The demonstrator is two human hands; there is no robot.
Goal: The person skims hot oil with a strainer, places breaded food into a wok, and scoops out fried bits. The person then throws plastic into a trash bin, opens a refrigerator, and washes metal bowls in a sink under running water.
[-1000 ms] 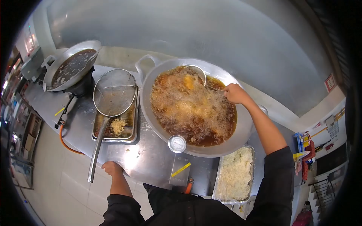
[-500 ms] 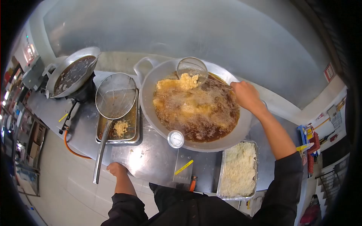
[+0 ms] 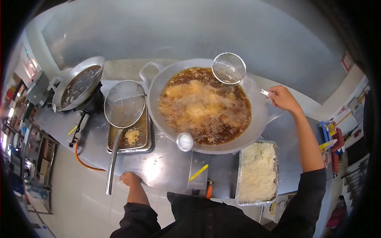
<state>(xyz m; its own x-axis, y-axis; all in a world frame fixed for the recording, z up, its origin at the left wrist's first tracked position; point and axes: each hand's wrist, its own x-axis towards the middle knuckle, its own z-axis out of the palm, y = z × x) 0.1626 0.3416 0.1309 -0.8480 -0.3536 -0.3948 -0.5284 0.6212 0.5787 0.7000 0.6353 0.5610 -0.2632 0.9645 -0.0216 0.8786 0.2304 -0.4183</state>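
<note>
My right hand (image 3: 282, 98) is closed round the handle of a small round strainer (image 3: 229, 68), whose mesh hangs over the back right rim of a large wok (image 3: 180, 66). Brown oil bubbles in the wok around golden food (image 3: 194, 97). My left hand (image 3: 130, 178) rests at the counter's front edge with curled fingers; what it holds, if anything, is hidden. Near it, a large long-handled strainer (image 3: 125, 104) lies across a rack tray (image 3: 141, 147) holding a small heap of golden crumbs (image 3: 131, 136).
A round thermometer (image 3: 184, 141) sits at the wok's front rim. A foil tray of pale shreds (image 3: 258, 172) stands at the front right. Farther left is a second wok (image 3: 62, 85) with dark liquid, above an orange hose (image 3: 85, 164).
The small strainer has come up out of the oil and moved right with my right hand. The golden food it touched lies back among the bubbles. My left hand stays at the counter edge.
</note>
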